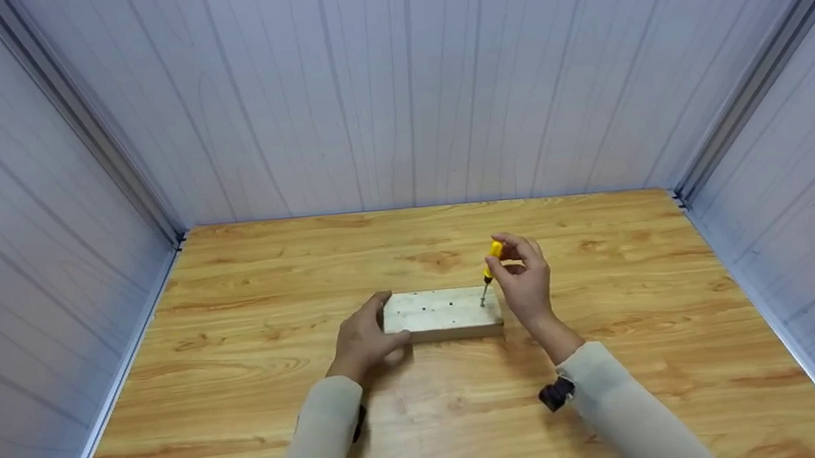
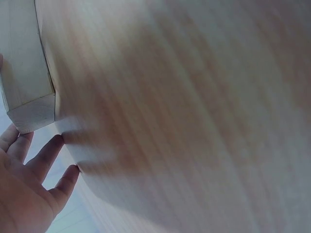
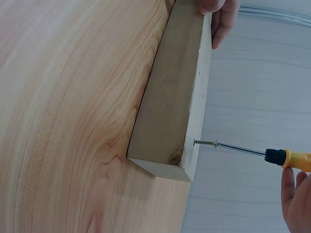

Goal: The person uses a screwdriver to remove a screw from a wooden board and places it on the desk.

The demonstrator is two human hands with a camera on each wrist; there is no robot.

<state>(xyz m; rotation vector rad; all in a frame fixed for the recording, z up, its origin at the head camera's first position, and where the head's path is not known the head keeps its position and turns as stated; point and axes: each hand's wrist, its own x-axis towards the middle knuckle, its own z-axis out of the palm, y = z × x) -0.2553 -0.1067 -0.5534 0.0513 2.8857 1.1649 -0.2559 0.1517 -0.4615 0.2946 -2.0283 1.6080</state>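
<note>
Just left of centre in the head view, the left hand (image 1: 362, 340) has its grip around the left end of the pale wooden block (image 1: 430, 319), thumb near and fingers beyond, presumably steadying it against twisting. And there's that block at lower centre, flat on the tabletop (image 1: 208, 394), its spotted broad face up and within reach, with a screw (image 3: 206, 142) standing in it toward the right end! The screwdriver (image 1: 487, 275) meets the screw's head, and rightmost the right hand (image 1: 527, 285) pinches its yellow handle in a narrow grip, apparently for shaft alignment.
</note>
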